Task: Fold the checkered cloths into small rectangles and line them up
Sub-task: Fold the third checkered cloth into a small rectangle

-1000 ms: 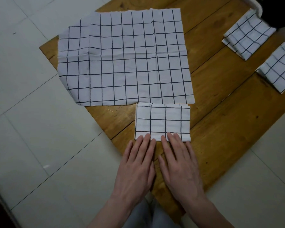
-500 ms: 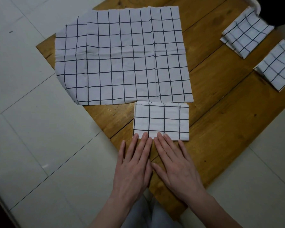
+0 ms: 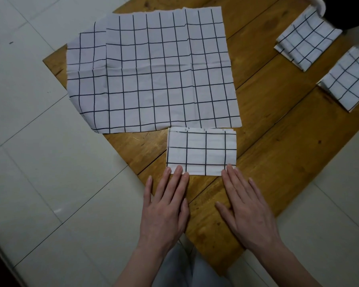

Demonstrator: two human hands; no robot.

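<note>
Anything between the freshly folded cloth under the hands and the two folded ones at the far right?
Nothing visible. The folded cloth lies under the fingertips of the left hand and right hand; only bare wooden table runs from it to the two folded cloths. The unfolded cloth lies behind it, off that path.

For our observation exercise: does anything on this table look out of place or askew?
Yes. The unfolded cloths are stacked unevenly: the lower one sticks out at the left and hangs off the table edge. The nearest folded cloth sits apart from the other two.
</note>
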